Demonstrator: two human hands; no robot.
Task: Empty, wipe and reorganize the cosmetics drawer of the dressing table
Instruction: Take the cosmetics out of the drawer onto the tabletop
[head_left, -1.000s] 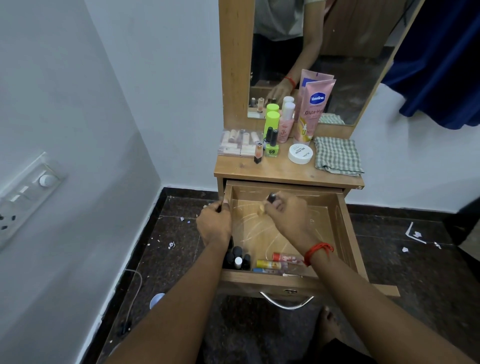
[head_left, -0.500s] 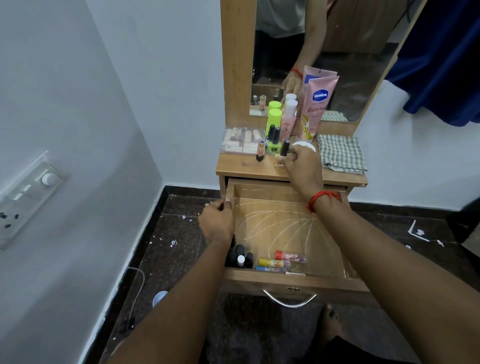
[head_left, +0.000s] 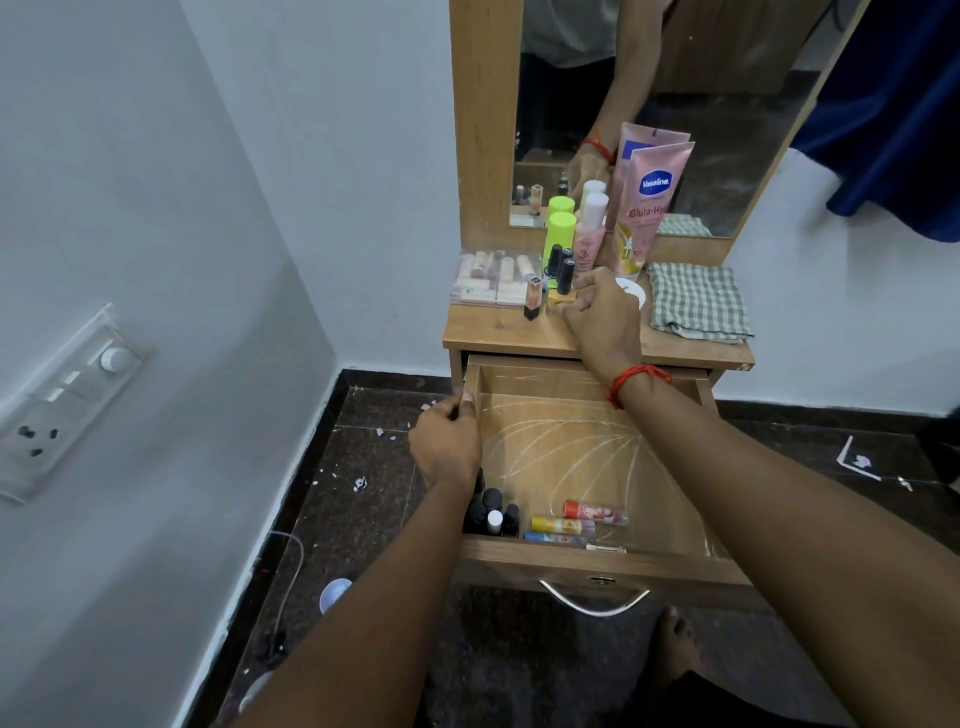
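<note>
The wooden drawer (head_left: 597, 566) of the dressing table (head_left: 498, 332) is pulled out. At its front left stand several small dark bottles (head_left: 491, 514), and three thin tubes (head_left: 571, 525) lie beside them. My left hand (head_left: 447, 447) grips the drawer's left wall. My right hand (head_left: 602, 317) reaches over the tabletop, fingers closed on the base of a black-capped nail polish bottle (head_left: 564, 283) that stands on the wood among other cosmetics.
On the tabletop stand a pink Vaseline tube (head_left: 649, 208), a green bottle (head_left: 561, 228), a pink bottle (head_left: 589, 234), a clear lipstick box (head_left: 491, 278) and a small orange bottle (head_left: 532, 299). A folded checked cloth (head_left: 696, 304) lies at the right. A mirror (head_left: 675, 104) rises behind.
My right hand lifted the nail polish bottle out of the drawer and brought it up onto the tabletop. My left hand stayed on the drawer's left wall.
</note>
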